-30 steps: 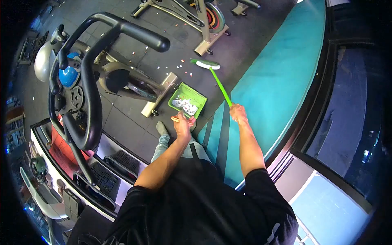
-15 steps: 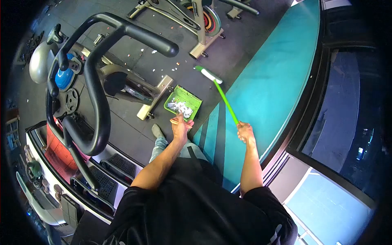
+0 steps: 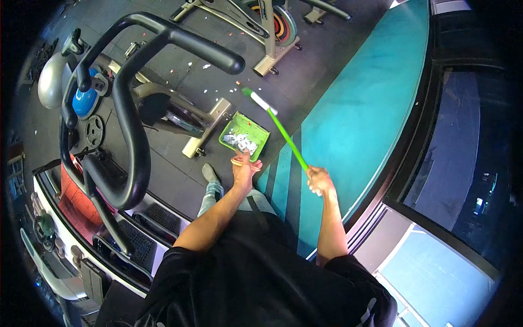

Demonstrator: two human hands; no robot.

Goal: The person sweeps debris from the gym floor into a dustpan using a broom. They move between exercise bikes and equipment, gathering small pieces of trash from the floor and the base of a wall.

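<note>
My right hand (image 3: 320, 180) is closed around the green handle of a broom (image 3: 289, 143). The broom's white and green head (image 3: 262, 102) is over the dark floor, up and to the right of the dustpan. Closed at the near side of the green dustpan (image 3: 260, 133), my left hand (image 3: 243, 171) grips its handle, mostly hidden by the fingers; an orange edge shows there. White paper scraps (image 3: 239, 143) lie inside the pan. More small white and orange scraps (image 3: 219, 91) are scattered on the floor beyond it.
An exercise bike with black handlebars (image 3: 133, 109) stands close on the left, its beige foot (image 3: 207, 128) beside the dustpan. Another bike (image 3: 269, 41) is farther ahead. Turquoise flooring (image 3: 348, 114) runs along the window frame on the right. A weight plate (image 3: 94, 132) lies at left.
My right hand has moved left, carrying the broom head left toward the scraps above the dustpan. The left hand and dustpan have stayed nearly still.
</note>
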